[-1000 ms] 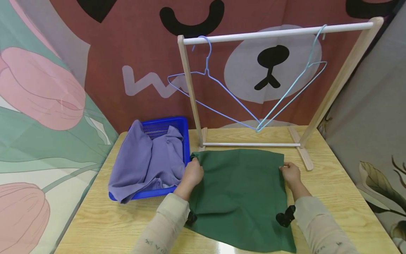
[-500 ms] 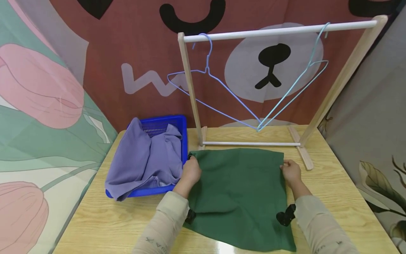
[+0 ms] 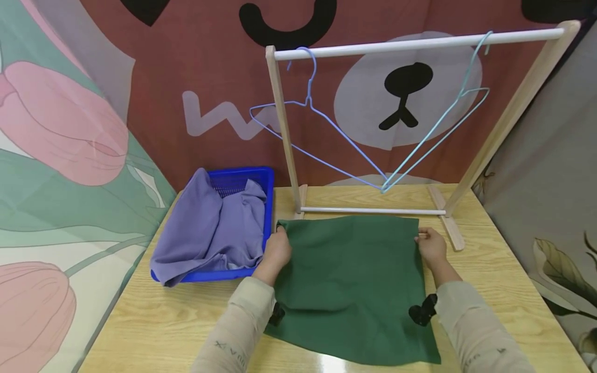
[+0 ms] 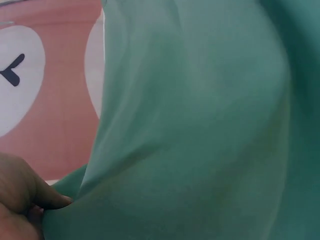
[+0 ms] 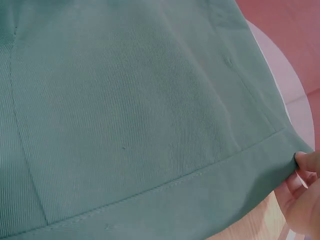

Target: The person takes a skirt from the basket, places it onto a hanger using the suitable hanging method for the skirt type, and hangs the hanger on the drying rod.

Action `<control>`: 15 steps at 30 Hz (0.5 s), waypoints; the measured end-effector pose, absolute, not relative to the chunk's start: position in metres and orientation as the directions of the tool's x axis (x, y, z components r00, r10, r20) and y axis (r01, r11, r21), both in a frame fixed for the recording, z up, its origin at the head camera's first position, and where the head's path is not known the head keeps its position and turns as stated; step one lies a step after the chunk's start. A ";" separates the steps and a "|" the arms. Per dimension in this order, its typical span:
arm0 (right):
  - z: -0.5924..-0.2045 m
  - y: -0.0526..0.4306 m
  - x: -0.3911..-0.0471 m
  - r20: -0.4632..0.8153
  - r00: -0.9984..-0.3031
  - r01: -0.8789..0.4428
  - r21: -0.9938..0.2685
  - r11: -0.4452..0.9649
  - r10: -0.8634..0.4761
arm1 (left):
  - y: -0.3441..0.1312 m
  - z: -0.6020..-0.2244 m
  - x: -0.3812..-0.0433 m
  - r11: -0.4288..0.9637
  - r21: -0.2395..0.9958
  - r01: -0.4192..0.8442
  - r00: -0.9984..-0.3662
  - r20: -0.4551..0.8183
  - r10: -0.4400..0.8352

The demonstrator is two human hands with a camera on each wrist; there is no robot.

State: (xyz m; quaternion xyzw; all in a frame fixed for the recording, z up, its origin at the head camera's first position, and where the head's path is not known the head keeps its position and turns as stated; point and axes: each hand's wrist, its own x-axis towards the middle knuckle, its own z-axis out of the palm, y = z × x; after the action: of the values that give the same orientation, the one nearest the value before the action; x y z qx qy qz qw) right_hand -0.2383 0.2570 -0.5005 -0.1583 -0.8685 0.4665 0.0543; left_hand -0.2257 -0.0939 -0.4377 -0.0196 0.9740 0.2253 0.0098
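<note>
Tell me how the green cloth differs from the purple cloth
The green cloth is spread out; the purple cloth is bunched. The left hand and right hand hold the green cloth, while the purple cloth lies in the blue basket. Both look plain-coloured.

Hands (image 3: 277, 248) (image 3: 432, 246) and green cloth (image 3: 352, 282) have edged nearer the rack (image 3: 396, 46).

1. The blue basket (image 3: 214, 276) stands just beside the left hand (image 3: 276, 251), obstructing passage leftward.
2. Right of the right hand (image 3: 432, 246), the tabletop (image 3: 494, 295) leaves room; a rack foot (image 3: 452, 230) stands near that hand.
3. Two hangers (image 3: 384, 186) hang beyond the green cloth (image 3: 354, 269), with a gap above the lower rail (image 3: 368, 211).
</note>
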 end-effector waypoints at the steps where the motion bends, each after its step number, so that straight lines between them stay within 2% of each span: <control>1: -0.500 0.257 -0.239 -0.052 -0.943 0.223 -0.832 0.508 0.328 | -0.095 -0.439 -0.226 0.897 0.439 -0.044 -0.999 -0.034 -0.032; 10: -0.500 0.256 -0.243 -0.040 -0.935 0.222 -0.839 0.497 0.351 | -0.108 -0.463 -0.243 0.866 0.487 -0.118 -0.991 -0.107 -0.075; 11: -0.500 0.256 -0.244 -0.040 -0.936 0.224 -0.836 0.501 0.350 | -0.110 -0.468 -0.245 0.866 0.489 -0.100 -0.994 -0.081 -0.069; 15: -0.499 0.256 -0.245 -0.045 -0.935 0.232 -0.828 0.510 0.351 | -0.131 -0.543 -0.280 0.901 0.434 0.016 -0.995 0.095 -0.028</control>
State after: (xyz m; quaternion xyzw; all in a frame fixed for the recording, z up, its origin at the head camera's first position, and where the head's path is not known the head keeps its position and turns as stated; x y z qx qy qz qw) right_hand -0.2446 0.2561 -0.4992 -0.1682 -0.8667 0.4652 0.0643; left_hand -0.2800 -0.1306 -0.5429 -0.0032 0.9736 0.2230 -0.0498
